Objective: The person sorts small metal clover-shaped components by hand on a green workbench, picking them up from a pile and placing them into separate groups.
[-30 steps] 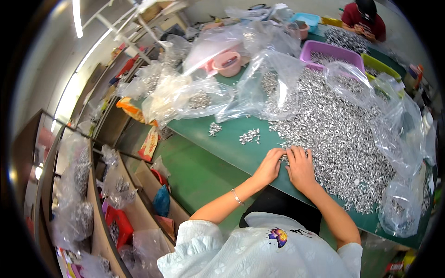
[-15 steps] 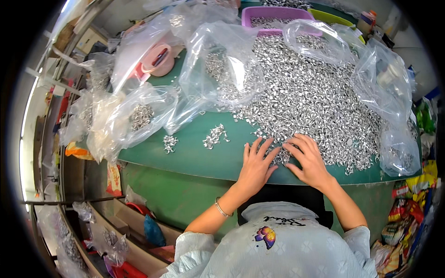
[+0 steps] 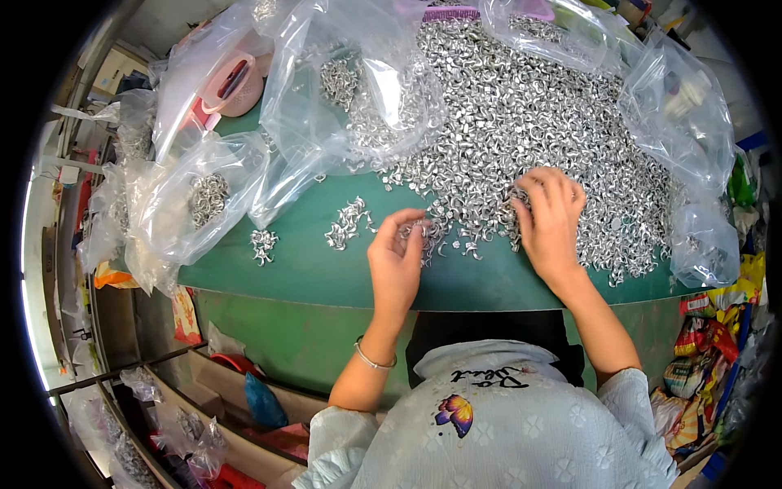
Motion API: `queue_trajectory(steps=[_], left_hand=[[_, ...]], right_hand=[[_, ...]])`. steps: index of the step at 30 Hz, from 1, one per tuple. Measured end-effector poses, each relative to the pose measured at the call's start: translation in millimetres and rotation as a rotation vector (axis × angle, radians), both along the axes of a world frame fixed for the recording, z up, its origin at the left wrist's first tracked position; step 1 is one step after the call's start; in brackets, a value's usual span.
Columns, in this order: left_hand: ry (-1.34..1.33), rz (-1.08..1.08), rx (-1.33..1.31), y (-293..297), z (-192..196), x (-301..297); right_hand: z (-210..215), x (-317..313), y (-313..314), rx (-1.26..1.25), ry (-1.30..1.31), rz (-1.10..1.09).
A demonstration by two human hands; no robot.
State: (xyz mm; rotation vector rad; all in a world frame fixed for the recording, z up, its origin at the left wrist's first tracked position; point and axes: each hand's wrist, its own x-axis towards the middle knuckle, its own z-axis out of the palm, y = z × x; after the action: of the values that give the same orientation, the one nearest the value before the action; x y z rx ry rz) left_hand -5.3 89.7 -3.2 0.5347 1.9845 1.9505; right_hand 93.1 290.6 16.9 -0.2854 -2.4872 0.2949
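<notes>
A broad heap of small curved silver metal pieces (image 3: 481,122) covers much of the green table (image 3: 318,277). At the heap's near left edge, my left hand (image 3: 393,265) is cupped, palm turned inward, with several of the pieces between its fingers and thumb. Further right, my right hand (image 3: 552,220) rests on the heap, its fingers curled round some pieces that the hand partly hides. Left of my left hand lie a small pile of the same pieces (image 3: 349,224) and a smaller pile (image 3: 263,244).
Clear plastic bags of silver pieces (image 3: 358,90) stand on the table's left side, near a pink basket (image 3: 236,94). Another clear bag (image 3: 680,122) lies along the right edge. A purple basket (image 3: 450,14) is at the back. Shelf compartments (image 3: 204,383) sit lower left.
Both hands lay spread on the heap's near edge. The left has drawn left and cupped round pieces; the right has reached farther onto the heap and curled. The view has shifted slightly.
</notes>
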Motion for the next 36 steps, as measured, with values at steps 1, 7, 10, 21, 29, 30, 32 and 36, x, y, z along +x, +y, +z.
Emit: queue_trajectory(steps=[1, 7, 10, 21, 29, 30, 32, 36], left_hand=[[-0.096, -0.007, 0.101, 0.6, 3.6, -1.5], [-0.057, -0.002, 0.136, -7.0, 16.9, 9.6], [0.159, 0.019, -0.154, -16.5, 18.1, 15.3], [0.563, 0.018, -0.466, -29.5, -4.5, 18.9], [0.616, 0.175, -0.623, -23.3, 10.0, 25.8], [0.624, 0.152, -0.670, -23.4, 9.3, 26.2], [0.654, 0.138, -0.632, -27.0, 2.9, 24.8], [0.634, 0.121, -0.532, -31.7, -1.0, 20.5]], right_hand=[[2.6, -0.4, 1.2, -0.002, 0.019, -0.023], [6.0, -8.2, -25.8, -0.228, -0.174, 0.376], [-0.9, -13.6, -30.5, -0.067, -0.285, 0.373], [5.5, -11.1, -6.9, 0.038, -0.100, 0.091], [0.2, -16.1, -50.7, -0.195, -0.235, 0.484], [-1.7, -15.3, -51.7, -0.158, -0.253, 0.488], [-2.3, -12.3, -48.0, -0.088, -0.281, 0.455], [1.4, -5.9, -36.8, -0.066, -0.251, 0.356]])
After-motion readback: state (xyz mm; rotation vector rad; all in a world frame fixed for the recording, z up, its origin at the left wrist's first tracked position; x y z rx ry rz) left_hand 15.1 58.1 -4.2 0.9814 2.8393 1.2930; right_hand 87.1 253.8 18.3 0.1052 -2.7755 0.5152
